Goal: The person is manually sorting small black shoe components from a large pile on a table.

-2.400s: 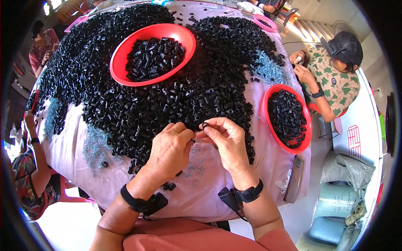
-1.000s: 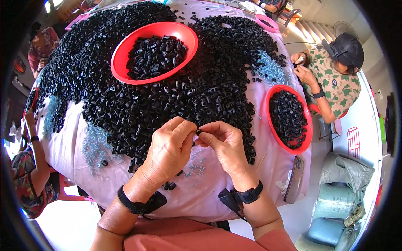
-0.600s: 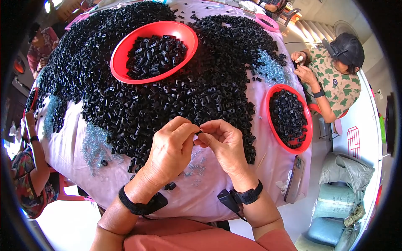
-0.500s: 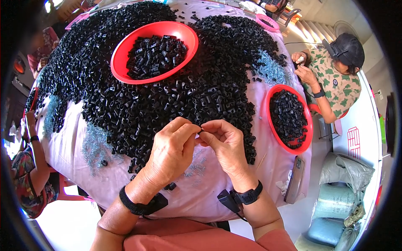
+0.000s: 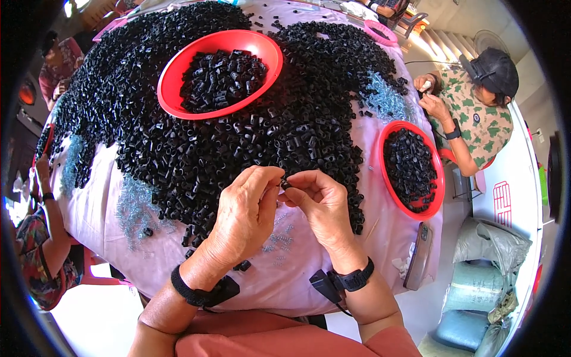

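In front of the big heap of black plastic parts (image 5: 238,143) my two hands meet over the near edge of the table. My right hand (image 5: 324,208) pinches a small black plastic part (image 5: 285,185) between thumb and fingertips. Right against that part are the bent fingers of my left hand (image 5: 241,208), closed; whatever they grip is hidden or too small to name. Below the hands, tiny pale-blue springs (image 5: 278,239) lie scattered on the light pink cloth (image 5: 262,285). A few loose black parts (image 5: 242,265) rest by my left wrist.
A red bowl (image 5: 270,56) of black parts sits on the heap; another red bowl (image 5: 439,184) stands at right. More springs pile at left (image 5: 134,208) and far right (image 5: 383,98). A phone (image 5: 418,256) lies near the right edge. Co-workers sit at right (image 5: 476,113) and left (image 5: 50,250).
My left fingertips have shifted slightly off the black part, so more of it shows in my right hand. At far left, a person has leaned into view.
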The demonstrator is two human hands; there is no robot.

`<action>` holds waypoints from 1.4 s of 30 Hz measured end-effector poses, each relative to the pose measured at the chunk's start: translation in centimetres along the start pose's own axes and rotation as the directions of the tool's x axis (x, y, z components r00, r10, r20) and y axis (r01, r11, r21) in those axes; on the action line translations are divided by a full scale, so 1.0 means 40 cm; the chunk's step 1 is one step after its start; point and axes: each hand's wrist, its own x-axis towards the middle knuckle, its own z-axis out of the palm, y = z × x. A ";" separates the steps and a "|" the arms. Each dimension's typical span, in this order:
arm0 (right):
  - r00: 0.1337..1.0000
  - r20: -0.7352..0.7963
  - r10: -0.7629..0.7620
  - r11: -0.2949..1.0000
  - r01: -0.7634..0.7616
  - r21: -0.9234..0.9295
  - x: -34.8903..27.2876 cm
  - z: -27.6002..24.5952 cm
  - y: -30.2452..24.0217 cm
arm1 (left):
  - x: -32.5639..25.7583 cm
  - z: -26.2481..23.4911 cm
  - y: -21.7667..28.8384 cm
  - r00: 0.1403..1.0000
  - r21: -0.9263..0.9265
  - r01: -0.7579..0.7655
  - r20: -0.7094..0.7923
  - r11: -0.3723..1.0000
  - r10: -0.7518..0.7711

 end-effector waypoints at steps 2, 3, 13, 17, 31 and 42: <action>1.000 -0.009 -0.025 0.999 0.025 -0.020 0.002 0.001 0.000 | -0.001 0.000 -0.003 1.000 0.000 0.004 0.001 1.000 -0.004; 1.000 -0.010 -0.026 0.999 0.025 -0.020 0.002 0.003 -0.002 | -0.001 0.000 -0.004 1.000 -0.001 0.008 0.001 1.000 -0.008; 1.000 -0.003 -0.008 0.999 0.008 -0.034 0.001 0.003 -0.010 | 0.001 -0.005 0.008 0.998 -0.056 0.060 0.027 0.997 -0.059; 1.000 0.002 -0.021 1.000 0.021 0.019 0.002 -0.003 -0.002 | 0.002 -0.010 0.004 0.996 -0.095 0.068 0.057 0.993 -0.063; 0.999 -0.042 -0.025 0.999 0.027 0.033 -0.002 0.004 -0.006 | 0.002 -0.001 0.014 0.991 -0.164 0.133 0.053 0.977 -0.126; 0.994 0.003 -0.112 0.992 0.112 -0.063 -0.011 0.008 -0.001 | 0.006 -0.030 -0.031 0.997 -0.079 0.047 0.063 0.996 -0.043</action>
